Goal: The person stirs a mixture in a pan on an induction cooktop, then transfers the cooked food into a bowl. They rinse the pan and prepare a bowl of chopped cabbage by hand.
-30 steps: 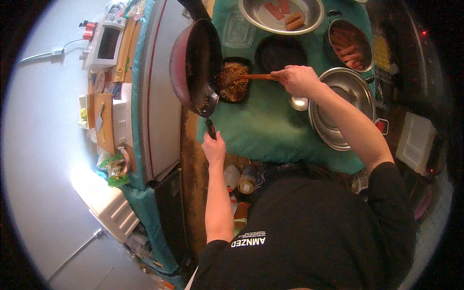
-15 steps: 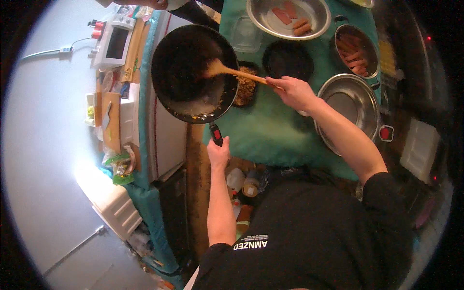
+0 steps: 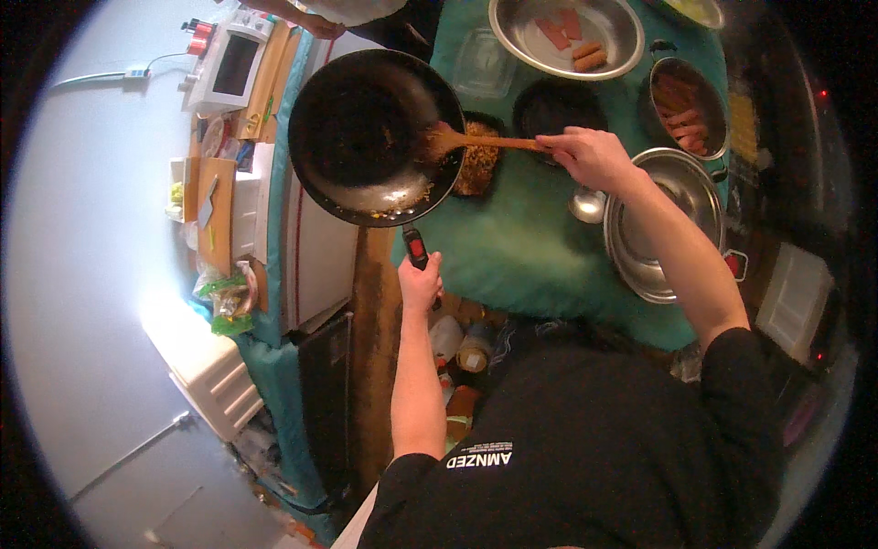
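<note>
A black frying pan (image 3: pixel 357 137) hangs in the air, with my left hand (image 3: pixel 421 282) closed round its handle (image 3: pixel 416 245). Small crumbs cling to its inner wall near the handle. In my right hand (image 3: pixel 593 159) is a wooden spatula (image 3: pixel 498 142), gripped by the end of its handle. Its blade sits inside the pan at the right rim. Just right of the pan, and partly covered by it, a dark tray holds browned minced food (image 3: pixel 479 163).
Right of the tray are a dark round pan (image 3: pixel 558 105), a ladle (image 3: pixel 586 205), and steel bowls (image 3: pixel 615 247). An oval pot (image 3: pixel 651 91) and a steel basin (image 3: pixel 508 44) hold sausage-like pieces. Another person's hand (image 3: pixel 322 26) shows top left, near a microwave (image 3: pixel 236 66).
The spatula's blade has moved right, from inside the pan to its right rim. My right hand has shifted right. The ladle has come into clear view, and the other person's hand shows more.
</note>
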Motion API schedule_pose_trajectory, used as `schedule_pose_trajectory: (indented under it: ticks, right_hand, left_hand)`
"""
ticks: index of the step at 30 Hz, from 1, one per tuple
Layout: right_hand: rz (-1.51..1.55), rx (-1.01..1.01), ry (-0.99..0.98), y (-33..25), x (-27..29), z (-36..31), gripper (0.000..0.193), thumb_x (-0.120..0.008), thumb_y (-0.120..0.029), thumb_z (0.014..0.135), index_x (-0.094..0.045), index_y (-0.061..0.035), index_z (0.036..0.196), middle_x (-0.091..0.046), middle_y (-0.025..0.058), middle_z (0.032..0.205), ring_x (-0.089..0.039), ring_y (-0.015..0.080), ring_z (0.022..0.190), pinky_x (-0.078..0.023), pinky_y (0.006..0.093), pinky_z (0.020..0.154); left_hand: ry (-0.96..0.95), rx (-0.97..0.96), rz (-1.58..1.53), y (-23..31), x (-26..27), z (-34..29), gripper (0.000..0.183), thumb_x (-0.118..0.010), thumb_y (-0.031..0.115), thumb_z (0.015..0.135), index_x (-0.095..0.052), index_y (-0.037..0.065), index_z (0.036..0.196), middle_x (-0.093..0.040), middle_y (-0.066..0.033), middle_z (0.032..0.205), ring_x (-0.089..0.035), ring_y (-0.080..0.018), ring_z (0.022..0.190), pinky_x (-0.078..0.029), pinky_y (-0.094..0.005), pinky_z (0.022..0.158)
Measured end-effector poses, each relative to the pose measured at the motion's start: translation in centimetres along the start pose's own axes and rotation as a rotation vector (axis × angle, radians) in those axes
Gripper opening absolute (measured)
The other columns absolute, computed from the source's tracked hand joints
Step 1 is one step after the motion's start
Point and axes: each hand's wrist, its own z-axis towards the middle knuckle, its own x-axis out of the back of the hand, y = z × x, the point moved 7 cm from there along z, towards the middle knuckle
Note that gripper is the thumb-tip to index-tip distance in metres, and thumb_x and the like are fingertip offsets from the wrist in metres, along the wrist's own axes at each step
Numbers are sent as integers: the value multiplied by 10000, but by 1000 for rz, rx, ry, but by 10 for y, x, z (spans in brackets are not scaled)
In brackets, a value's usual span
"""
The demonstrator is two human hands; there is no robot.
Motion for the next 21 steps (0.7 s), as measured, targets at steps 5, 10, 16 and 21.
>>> schedule_pose_trajectory:
  ticks: [5, 10, 16, 21]
  right_hand:
    - [440, 138, -177, -42, -29, 40, 371, -620, -203, 945, -663, -217, 1314, -705, 102, 974, -661, 245, 848, -536, 366, 762]
    - [372, 247, -447, -35, -24, 70, 367, -639, -247, 936, -680, -264, 1300, -700, 104, 873, -624, 228, 745, -523, 374, 740]
    - [-119, 228, -210, 20, 41, 77, 340, -626, -260, 935, -690, -313, 1264, -732, 69, 1103, -691, 304, 973, -560, 432, 816]
    - [67, 185, -78, 5, 15, 41, 339, -597, -274, 952, -676, -325, 1277, -686, 99, 990, -671, 330, 920, -558, 447, 797]
  left_hand:
    - [10, 24, 81, -2, 6, 0, 253, -727, 179, 919, -506, 61, 883, -493, 2, 591, -470, -99, 410, -387, -283, 356]
    - [4, -3, 168, 6, 9, 1, 246, -726, 179, 915, -518, 54, 870, -503, -4, 573, -465, -103, 404, -375, -284, 364]
    - [66, -35, 174, -2, 15, 7, 227, -715, 176, 913, -540, 34, 893, -520, -7, 586, -478, -111, 421, -379, -291, 389]
    - [163, -133, 396, -10, 19, 16, 251, -729, 189, 894, -582, -14, 895, -600, -66, 678, -603, -191, 596, -479, -361, 553]
